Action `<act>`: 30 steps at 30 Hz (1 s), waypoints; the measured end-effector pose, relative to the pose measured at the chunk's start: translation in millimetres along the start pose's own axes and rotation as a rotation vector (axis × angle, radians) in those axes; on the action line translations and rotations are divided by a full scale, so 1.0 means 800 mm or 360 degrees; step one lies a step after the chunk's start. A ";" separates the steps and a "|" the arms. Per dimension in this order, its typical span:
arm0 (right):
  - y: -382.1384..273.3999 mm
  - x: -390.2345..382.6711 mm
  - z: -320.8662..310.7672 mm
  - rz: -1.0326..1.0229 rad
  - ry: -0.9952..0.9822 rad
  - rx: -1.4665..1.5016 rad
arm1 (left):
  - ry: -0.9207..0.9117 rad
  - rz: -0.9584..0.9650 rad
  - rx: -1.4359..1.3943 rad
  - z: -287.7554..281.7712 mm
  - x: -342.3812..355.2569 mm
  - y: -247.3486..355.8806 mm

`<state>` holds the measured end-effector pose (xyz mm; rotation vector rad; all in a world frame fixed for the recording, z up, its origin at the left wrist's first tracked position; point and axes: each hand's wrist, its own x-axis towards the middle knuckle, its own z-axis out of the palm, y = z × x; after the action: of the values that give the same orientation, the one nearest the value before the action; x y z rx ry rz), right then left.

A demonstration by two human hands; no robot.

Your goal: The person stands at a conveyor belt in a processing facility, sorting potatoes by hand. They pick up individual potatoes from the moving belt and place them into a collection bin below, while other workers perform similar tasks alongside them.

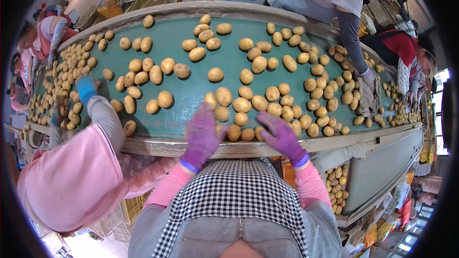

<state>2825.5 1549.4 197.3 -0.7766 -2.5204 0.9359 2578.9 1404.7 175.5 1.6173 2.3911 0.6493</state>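
Note:
Loose potatoes (215, 75) lie scattered over a green conveyor belt (177, 98). I wear purple gloves on both hands, with pink sleeves behind them. At the belt's near edge my left hand (202, 133) is slightly blurred, its fingers stretched forward beside a small potato (221, 113). To its right, my right hand (282, 136) has its thumb and fingers apart next to a cluster of potatoes (274, 109). Several potatoes, among them one at the near edge (247, 134), sit between my two hands. Neither hand visibly grips a potato.
A pale rail (229, 150) edges the belt in front of me. Close on my left, a co-worker in pink (76, 176) reaches over the belt with a blue glove (86, 88). Across it, another person's gloved hand (368, 75) touches a grey-brown cloth (367, 98). More potatoes (337, 186) lie below the rail.

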 end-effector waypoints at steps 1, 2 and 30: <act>0.018 -0.006 -0.007 0.0233 0.0013 0.0086 | -0.0092 0.0062 -0.0061 -0.010 0.006 0.024; 0.034 -0.005 -0.014 0.0346 0.0117 0.0103 | -0.0186 0.0112 -0.0120 -0.019 0.007 0.034; 0.089 0.365 0.181 0.0334 0.0374 -0.0917 | 0.0391 -0.0332 -0.0084 -0.017 -0.004 -0.133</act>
<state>2550.6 1698.2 80.1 -1.2522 -2.5397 0.1342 2486.2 1365.5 139.3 1.3098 2.6412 0.9063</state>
